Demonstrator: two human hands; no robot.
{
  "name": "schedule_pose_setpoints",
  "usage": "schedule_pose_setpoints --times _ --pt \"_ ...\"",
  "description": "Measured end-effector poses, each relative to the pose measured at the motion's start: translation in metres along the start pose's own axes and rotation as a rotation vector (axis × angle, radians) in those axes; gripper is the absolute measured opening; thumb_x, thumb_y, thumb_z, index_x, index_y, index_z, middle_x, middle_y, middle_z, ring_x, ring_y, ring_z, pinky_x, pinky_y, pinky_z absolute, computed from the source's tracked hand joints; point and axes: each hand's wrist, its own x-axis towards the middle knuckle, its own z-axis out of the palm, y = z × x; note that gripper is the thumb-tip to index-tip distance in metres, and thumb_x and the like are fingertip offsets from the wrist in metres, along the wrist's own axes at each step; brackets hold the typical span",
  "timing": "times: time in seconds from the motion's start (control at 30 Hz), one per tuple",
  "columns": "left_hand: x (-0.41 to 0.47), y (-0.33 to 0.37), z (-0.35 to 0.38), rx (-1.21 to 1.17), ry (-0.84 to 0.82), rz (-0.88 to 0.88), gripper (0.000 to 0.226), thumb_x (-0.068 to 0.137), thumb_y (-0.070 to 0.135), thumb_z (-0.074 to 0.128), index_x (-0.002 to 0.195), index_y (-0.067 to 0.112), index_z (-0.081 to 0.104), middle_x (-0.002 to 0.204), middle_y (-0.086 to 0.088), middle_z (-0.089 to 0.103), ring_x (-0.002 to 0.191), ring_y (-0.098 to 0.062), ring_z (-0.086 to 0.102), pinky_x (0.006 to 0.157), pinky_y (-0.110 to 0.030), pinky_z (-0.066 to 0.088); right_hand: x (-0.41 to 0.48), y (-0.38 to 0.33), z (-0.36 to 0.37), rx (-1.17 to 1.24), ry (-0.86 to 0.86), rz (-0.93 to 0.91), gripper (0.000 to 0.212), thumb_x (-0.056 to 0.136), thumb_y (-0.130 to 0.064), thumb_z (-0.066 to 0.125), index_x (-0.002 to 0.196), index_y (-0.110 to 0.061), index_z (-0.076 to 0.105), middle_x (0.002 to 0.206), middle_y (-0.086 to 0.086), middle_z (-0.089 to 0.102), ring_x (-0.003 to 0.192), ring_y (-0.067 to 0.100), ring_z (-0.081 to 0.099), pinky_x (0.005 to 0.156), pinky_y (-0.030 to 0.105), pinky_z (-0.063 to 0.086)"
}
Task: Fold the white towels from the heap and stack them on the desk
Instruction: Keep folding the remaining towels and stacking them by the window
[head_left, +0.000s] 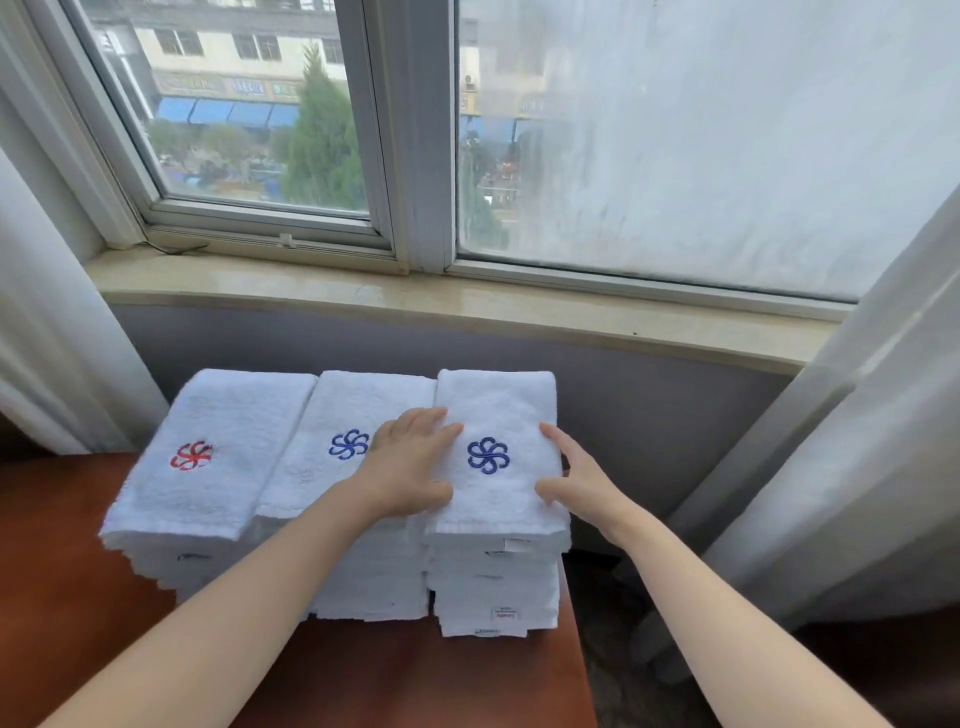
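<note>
Now, left fingers (431, 418): straight and close together, lying flat on the left margin of the top towel (498, 405); the thumb lies flat on its near-left part. Nothing is clasped.
Left hand (410, 467): palm down, relaxed, bridging the seam between the middle and right stacks.
Right fingers (553, 434): extended along the towel's right edge; the thumb lies on its upper face. I read this as a loose touch, not a grasp.
Right hand (576, 473): slack, set against the towel's right side.
Top towel: white, folded into a long rectangle, lying flat on the right stack, its blue pinwheel emblem (488, 455) between my two hands.
Right stack (493, 587): several folded white towels at the desk's far right corner, flush with the right edge; a label tag (506, 614) shows on its near face.
Middle stack (358, 400): folded white towels touching the right stack on its left; its second blue emblem (349, 444) is just beside my left hand.
Left stack (223, 410): folded white towels touching the middle stack along the desk's far edge, carrying a red emblem (192, 456).
Desk (389, 675): reddish-brown wood; both forearms reach across its near part.
Window sill (467, 306): pale stone, beyond the desk's far edge.
Window (249, 104): white frame, street and tree outside.
Left curtain (47, 312), right curtain (831, 441): white, hanging at either side.
</note>
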Motion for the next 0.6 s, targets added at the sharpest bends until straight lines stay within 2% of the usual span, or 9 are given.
schedule_pose_setpoints --times 0.17,0.27,0.37,0.43,0.53,0.6 --pt "0.001 0.000 0.015 0.092 -0.053 0.020 0.080 0.091 0.037 0.043 0.158 0.028 0.000 0.165 0.003 -0.007 0.151 -0.016 -0.010 0.122 -0.039 -0.007 -0.003 0.002 0.008 -0.059 0.019 0.004 0.093 0.077 -0.003 0.056 0.156 -0.034 0.017 0.141 -0.006 0.046 0.112 0.011 0.061 0.088 0.028 0.056" --pt "-0.001 0.002 0.021 0.115 -0.054 0.024 0.077 0.094 0.035 0.037 0.157 0.028 -0.006 0.165 0.002 -0.012 0.151 -0.017 -0.013 0.122 -0.040 -0.009 -0.009 0.002 0.010 -0.125 0.069 -0.004 0.092 0.079 -0.004 0.055 0.157 -0.031 0.015 0.148 -0.003 0.039 0.121 0.016 0.055 0.100 0.038 0.051" --pt "-0.001 0.001 0.013 0.053 -0.066 0.039 0.074 0.095 0.032 0.036 0.157 0.028 -0.003 0.165 0.002 -0.010 0.151 -0.016 -0.011 0.122 -0.040 -0.008 -0.015 -0.002 0.013 -0.167 0.120 -0.028 0.081 0.085 -0.006 0.053 0.157 -0.024 0.019 0.153 0.000 0.032 0.127 0.017 0.049 0.104 0.035 0.047" --pt "-0.004 -0.002 0.007 0.013 -0.043 0.047 0.070 0.096 0.033 0.036 0.158 0.028 0.002 0.165 0.002 -0.006 0.152 -0.014 -0.009 0.123 -0.039 -0.006 -0.018 -0.007 0.016 -0.304 0.187 -0.058 0.070 0.090 -0.014 0.052 0.155 -0.023 0.026 0.159 0.001 0.021 0.135 0.018 0.038 0.104 0.032 0.041" --pt "-0.012 -0.007 0.005 0.032 0.068 0.018 0.066 0.099 0.042 0.032 0.158 0.029 0.006 0.166 0.002 -0.005 0.151 -0.014 -0.010 0.122 -0.041 -0.007 -0.021 -0.014 0.027 -0.666 0.304 -0.132 0.066 0.093 -0.032 0.050 0.154 -0.027 0.026 0.165 -0.005 0.005 0.150 0.019 0.010 0.114 0.042 0.026" --pt "-0.018 -0.011 0.009 0.063 0.106 -0.046 0.066 0.100 0.053 0.025 0.158 0.030 0.004 0.165 0.003 -0.008 0.151 -0.014 -0.013 0.121 -0.046 -0.010 -0.020 -0.018 0.040 -0.808 0.294 -0.223 0.065 0.096 -0.039 0.044 0.156 -0.028 0.022 0.165 -0.005 0.004 0.151 0.017 0.002 0.121 0.045 0.011"
